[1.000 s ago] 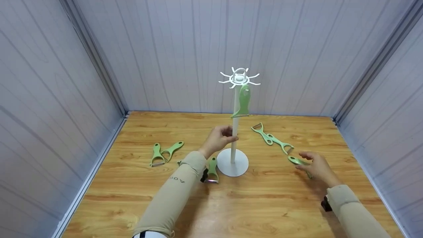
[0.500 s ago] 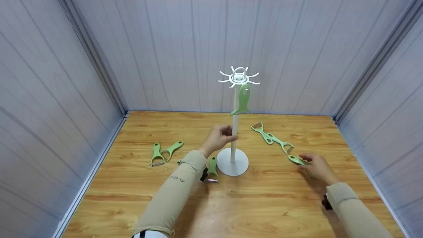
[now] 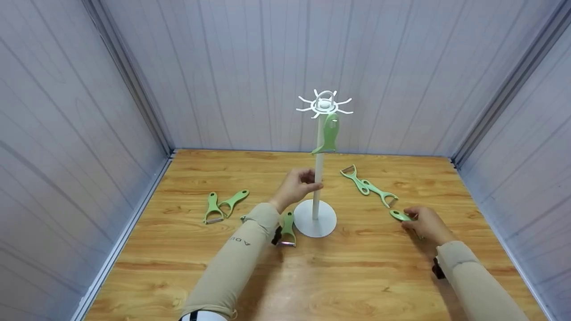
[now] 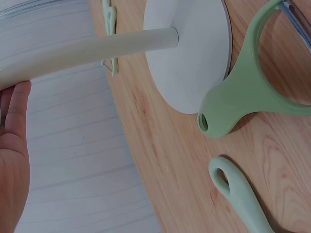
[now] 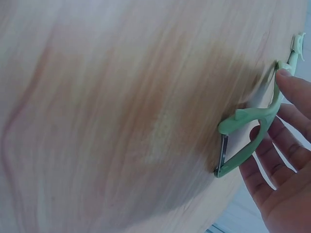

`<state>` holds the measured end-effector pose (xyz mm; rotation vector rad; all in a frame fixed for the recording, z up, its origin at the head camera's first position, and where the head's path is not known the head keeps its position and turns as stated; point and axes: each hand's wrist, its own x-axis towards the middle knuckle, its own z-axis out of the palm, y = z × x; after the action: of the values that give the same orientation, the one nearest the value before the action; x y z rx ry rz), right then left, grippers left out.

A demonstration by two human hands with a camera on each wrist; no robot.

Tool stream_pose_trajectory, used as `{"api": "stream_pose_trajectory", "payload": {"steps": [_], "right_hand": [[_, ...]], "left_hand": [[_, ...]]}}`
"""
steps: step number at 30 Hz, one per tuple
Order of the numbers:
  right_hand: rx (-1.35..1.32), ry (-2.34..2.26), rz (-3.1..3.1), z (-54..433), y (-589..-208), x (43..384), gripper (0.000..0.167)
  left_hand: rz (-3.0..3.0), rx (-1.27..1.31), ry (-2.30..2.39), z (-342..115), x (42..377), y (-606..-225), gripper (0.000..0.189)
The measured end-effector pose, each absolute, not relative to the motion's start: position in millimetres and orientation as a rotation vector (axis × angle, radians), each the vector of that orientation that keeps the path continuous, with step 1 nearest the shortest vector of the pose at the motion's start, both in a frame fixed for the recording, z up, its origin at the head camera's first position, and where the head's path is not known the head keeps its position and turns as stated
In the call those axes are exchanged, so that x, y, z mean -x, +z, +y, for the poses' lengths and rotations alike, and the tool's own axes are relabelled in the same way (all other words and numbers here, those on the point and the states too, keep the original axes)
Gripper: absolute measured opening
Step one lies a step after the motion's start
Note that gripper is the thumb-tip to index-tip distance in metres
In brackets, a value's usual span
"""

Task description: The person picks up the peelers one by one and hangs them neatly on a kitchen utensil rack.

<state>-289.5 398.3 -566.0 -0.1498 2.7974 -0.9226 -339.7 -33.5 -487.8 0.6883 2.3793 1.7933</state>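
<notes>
A white hook stand (image 3: 315, 223) with a round base stands on the wooden table. My left hand (image 3: 293, 189) grips its pole (image 4: 97, 51) about midway, thumb on the near side. From one front hook hangs a green peeler (image 3: 330, 133). Over on the right, my right hand (image 3: 427, 223) pinches another green peeler (image 5: 265, 115) by its handle between thumb and fingers. That peeler lies low at the table top, its blade end towards the wrist camera. Part of its handle is hidden by the fingers.
Two overlapping peelers (image 3: 355, 180) lie right of the stand, and another pair (image 3: 213, 208) lies to the left. One peeler (image 3: 288, 228) sits against the base. Beside it another peeler (image 4: 240, 194) is mostly hidden by the left sleeve in the head view. Panels enclose the table.
My right hand's thumb and fingers have come together on the peeler's handle. The hanging peeler has swung slightly. My left hand stays on the pole.
</notes>
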Motion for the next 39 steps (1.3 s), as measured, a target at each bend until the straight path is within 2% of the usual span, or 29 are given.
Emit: {"api": "stream_pose_trajectory", "payload": {"steps": [12,33,39], "right_hand": [[0.108,-0.959,2.754,399.3,-567.1,293.6,0.046],[0.126,-1.004,2.827,383.2,-548.8,275.3,0.050],[0.173,-1.026,2.858,374.7,-542.7,272.2,0.046]], "left_hand": [[2.376,-0.680,1.791,-34.6,340.1,-487.3,0.017],[2.392,-0.676,1.788,-34.2,338.9,-489.5,0.014],[2.384,-0.676,1.801,-33.8,338.2,-488.9,0.015]]}}
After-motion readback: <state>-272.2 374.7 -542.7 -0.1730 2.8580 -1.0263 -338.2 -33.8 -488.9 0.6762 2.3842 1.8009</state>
